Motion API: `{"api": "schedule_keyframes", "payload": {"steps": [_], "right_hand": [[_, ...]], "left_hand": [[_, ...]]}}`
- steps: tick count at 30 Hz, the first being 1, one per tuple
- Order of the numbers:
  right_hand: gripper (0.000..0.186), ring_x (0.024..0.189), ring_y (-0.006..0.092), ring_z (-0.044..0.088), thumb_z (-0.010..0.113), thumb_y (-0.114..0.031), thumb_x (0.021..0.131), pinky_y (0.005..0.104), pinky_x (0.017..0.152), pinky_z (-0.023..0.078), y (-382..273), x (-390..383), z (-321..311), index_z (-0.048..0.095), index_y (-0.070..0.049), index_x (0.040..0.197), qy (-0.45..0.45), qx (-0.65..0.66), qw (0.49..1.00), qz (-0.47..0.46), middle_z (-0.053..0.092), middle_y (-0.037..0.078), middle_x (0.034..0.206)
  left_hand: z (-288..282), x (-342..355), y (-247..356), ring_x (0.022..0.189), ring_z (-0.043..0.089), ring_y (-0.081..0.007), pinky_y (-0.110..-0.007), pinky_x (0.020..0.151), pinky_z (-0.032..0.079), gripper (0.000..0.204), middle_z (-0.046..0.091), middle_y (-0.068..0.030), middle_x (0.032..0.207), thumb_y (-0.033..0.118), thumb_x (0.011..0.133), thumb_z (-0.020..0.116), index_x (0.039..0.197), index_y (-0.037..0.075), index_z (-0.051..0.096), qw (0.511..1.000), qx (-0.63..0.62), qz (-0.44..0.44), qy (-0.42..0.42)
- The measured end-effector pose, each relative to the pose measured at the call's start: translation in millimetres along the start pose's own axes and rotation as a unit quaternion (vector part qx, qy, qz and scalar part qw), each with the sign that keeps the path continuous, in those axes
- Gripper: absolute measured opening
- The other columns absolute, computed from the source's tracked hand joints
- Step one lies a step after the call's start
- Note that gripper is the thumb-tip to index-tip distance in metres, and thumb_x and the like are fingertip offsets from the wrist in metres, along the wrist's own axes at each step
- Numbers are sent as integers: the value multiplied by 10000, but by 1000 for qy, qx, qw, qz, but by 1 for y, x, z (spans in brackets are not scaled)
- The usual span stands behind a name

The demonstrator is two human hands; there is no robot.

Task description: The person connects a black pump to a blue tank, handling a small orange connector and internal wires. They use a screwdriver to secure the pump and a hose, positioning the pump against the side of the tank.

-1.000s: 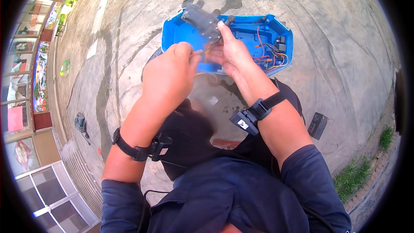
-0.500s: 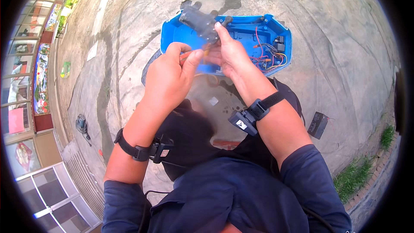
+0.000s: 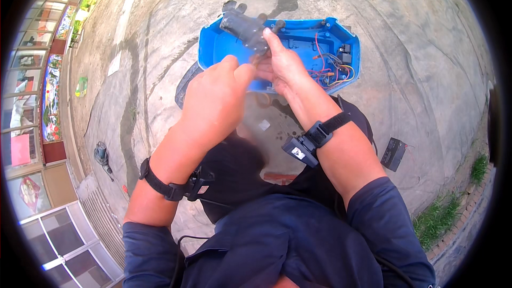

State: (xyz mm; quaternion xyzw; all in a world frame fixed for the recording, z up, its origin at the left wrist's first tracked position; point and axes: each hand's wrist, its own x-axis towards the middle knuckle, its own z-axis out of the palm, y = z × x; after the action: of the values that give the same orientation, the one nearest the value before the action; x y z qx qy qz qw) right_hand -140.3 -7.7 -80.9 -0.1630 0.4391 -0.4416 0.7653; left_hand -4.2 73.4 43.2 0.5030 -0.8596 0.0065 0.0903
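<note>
My right hand [image 3: 282,64] grips a dark, translucent-looking plastic housing [image 3: 242,25] with rounded knobs, its thumb laid along the near end. The housing is held up over a blue plastic shell [image 3: 221,48]. Close beside its lower end is my left hand [image 3: 216,93], fingers curled closed and knuckles up. Whatever those fingers pinch is hidden behind them and blurred. A thin orange-brown loop [image 3: 262,100], perhaps wire, hangs below my right palm. Inside the shell's right end lie several coloured wires [image 3: 333,69] and small black connectors [image 3: 345,52].
A dark panel [image 3: 185,82] leans out past the shell's left side. On the concrete ground, a black box-like block [image 3: 393,154] lies to the right and a grey-blue power tool [image 3: 101,156] to the left. Grass [image 3: 440,216] grows along the right edge; windows line the left.
My left hand has rolled over and its elbow has shifted outward, hiding the orange-red item that showed between its fingers. My right hand and the housing have barely moved.
</note>
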Motion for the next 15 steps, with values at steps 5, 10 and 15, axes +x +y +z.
{"api": "schedule_keyframes", "payload": {"steps": [5, 10, 15], "right_hand": [[656, 951, 287, 689, 670, -588, 954, 434, 840, 579, 1, 3, -1, 656, 30, 1175, 3, 3, 1000, 10, 695, 176, 1093], [666, 948, 286, 682, 676, -593, 947, 432, 832, 577, 6, 10, -6, 655, 37, 1162, -8, 2, 1000, 6, 682, 179, 1087], [668, 892, 276, 668, 683, -599, 940, 418, 791, 572, 8, 13, -6, 662, 36, 1147, -9, -5, 1000, 9, 668, 152, 1038]], "left_hand": [[4, -5, -6, 720, 680, -313, -422, 630, 534, 219, 662, -138, 867, 132, 937, 715, 1132, 43, 669, 1000, -10, 4, 19], [0, 3, -4, 761, 738, -368, -392, 687, 578, 346, 743, -183, 806, 286, 962, 722, 1110, -20, 659, 867, -367, -330, -70], [6, 1, -13, 740, 696, -239, -363, 645, 540, 261, 721, -140, 838, 224, 977, 699, 1111, 2, 664, 897, -331, -290, -38]]}}
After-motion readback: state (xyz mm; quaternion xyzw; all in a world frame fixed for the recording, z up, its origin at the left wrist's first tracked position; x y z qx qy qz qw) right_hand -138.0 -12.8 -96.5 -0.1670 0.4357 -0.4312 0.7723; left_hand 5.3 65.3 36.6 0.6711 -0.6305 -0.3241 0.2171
